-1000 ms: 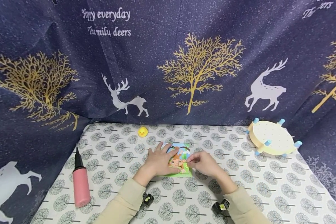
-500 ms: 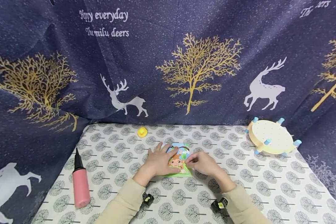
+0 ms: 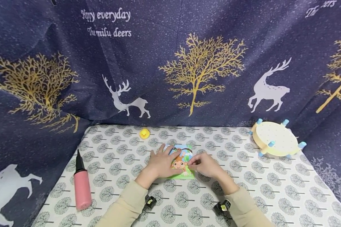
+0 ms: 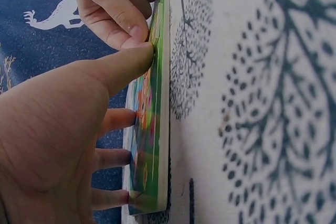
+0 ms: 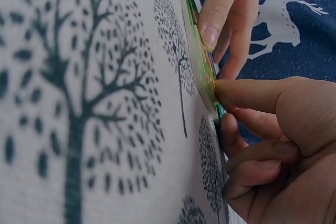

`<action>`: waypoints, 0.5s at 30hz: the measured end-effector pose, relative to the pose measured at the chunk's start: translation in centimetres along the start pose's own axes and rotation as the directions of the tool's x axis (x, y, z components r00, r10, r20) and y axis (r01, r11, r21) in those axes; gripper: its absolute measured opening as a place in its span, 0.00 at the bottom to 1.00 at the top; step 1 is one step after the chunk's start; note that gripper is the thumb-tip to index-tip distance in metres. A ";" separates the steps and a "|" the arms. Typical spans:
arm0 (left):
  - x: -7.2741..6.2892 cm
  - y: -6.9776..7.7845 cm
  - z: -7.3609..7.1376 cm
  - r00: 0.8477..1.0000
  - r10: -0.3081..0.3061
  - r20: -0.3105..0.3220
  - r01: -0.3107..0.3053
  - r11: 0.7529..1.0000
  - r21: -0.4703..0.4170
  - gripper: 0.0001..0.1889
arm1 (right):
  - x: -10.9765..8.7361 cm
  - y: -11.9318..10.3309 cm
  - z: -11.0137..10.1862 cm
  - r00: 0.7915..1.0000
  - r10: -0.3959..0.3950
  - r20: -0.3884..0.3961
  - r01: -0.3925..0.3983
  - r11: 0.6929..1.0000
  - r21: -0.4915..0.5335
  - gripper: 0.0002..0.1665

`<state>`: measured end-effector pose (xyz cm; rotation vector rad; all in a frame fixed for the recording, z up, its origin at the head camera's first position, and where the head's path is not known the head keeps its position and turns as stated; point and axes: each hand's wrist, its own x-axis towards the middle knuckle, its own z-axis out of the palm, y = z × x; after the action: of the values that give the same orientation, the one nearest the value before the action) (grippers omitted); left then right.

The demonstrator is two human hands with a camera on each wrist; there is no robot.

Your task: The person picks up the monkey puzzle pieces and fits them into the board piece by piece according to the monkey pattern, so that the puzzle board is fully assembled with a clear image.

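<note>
A flat jigsaw puzzle [image 3: 179,164] with a monkey picture and a green border lies mid-table. My left hand [image 3: 160,163] spreads across its left part, with the fingertips and thumb pressing on the picture. At the puzzle's right edge, my right hand [image 3: 206,165] pinches a small green puzzle piece between thumb and index finger; its other fingers are curled. Most of that piece is hidden by the fingers. In the left wrist view the board [image 4: 157,129] appears edge-on, with the left thumb close to the right hand's fingertips. The right thumb [image 5: 247,95] touches the board's edge.
A yellow rubber duck [image 3: 144,133] sits behind the puzzle. A pink hand pump [image 3: 82,189] with a black nozzle lies at the left. At the far right rests a round cream toy [image 3: 275,138] with blue pegs. A dark printed curtain [image 3: 159,63] hangs behind the table.
My right fingertips have shifted slightly left at the puzzle's right edge, with the green piece moving along. My left hand stays in place on the picture.
</note>
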<state>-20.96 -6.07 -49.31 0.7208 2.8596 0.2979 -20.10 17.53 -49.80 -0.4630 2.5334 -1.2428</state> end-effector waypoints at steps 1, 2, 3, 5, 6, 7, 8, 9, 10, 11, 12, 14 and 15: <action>0.0 0.0 0.0 1.000 0.000 -0.001 0.000 1.000 -0.001 0.46 | 0.0 0.0 0.0 1.000 -0.004 0.000 0.004 1.000 -0.006 0.03; 0.0 0.0 0.0 1.000 0.000 -0.002 0.000 1.000 -0.002 0.45 | 0.0 0.1 0.1 1.000 -0.008 -0.002 0.008 1.000 -0.013 0.03; 0.0 0.1 0.0 1.000 -0.001 -0.004 0.001 1.000 -0.003 0.45 | 0.1 0.1 0.1 1.000 -0.012 -0.004 0.012 1.000 -0.018 0.03; 0.0 0.1 -0.1 1.000 -0.005 -0.002 0.005 1.000 -0.001 0.46 | 0.1 0.2 0.2 1.000 -0.017 -0.008 0.016 1.000 -0.026 0.03; 0.0 0.1 -0.1 1.000 -0.007 0.000 0.007 1.000 0.000 0.46 | 0.2 0.2 0.2 1.000 -0.017 -0.010 0.016 0.999 -0.030 0.03; 0.0 0.1 -0.1 1.000 -0.007 -0.001 0.007 1.000 0.001 0.46 | 0.2 0.2 0.2 1.000 -0.018 -0.013 0.018 0.999 -0.035 0.03; 0.0 0.2 -0.1 1.000 -0.008 -0.002 0.008 1.000 0.002 0.46 | 0.2 0.3 0.3 1.000 -0.017 -0.016 0.017 0.999 -0.039 0.03; 0.0 0.2 -0.1 1.000 -0.009 -0.002 0.009 1.000 0.003 0.46 | 0.2 0.3 0.3 1.000 -0.017 -0.019 0.016 0.999 -0.039 0.03; 0.0 0.2 -0.2 1.000 -0.010 0.000 0.010 1.000 0.006 0.46 | 0.2 0.3 0.3 1.000 -0.016 -0.022 0.015 0.999 -0.044 0.03; 0.0 0.3 -0.2 1.000 -0.011 -0.003 0.011 1.000 0.006 0.46 | 0.2 0.3 0.3 1.000 -0.013 -0.025 0.012 0.999 -0.046 0.03; 0.0 0.3 -0.2 1.000 -0.012 -0.007 0.012 1.000 0.006 0.46 | 0.2 0.4 0.4 1.000 -0.010 -0.029 0.009 0.999 -0.048 0.03; 0.1 0.5 -0.1 1.000 -0.018 -0.010 0.019 1.000 0.015 0.46 | 0.2 0.4 0.4 0.999 -0.003 -0.036 0.002 0.999 -0.047 0.03; 0.1 0.6 0.0 1.000 -0.023 -0.011 0.023 1.000 0.021 0.46 | 0.2 0.4 0.4 0.999 -0.002 -0.040 0.000 0.999 -0.044 0.04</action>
<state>-20.81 -5.48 -49.14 0.6915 2.8838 0.2692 -20.20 17.40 -50.36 -0.4532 2.5992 -1.2106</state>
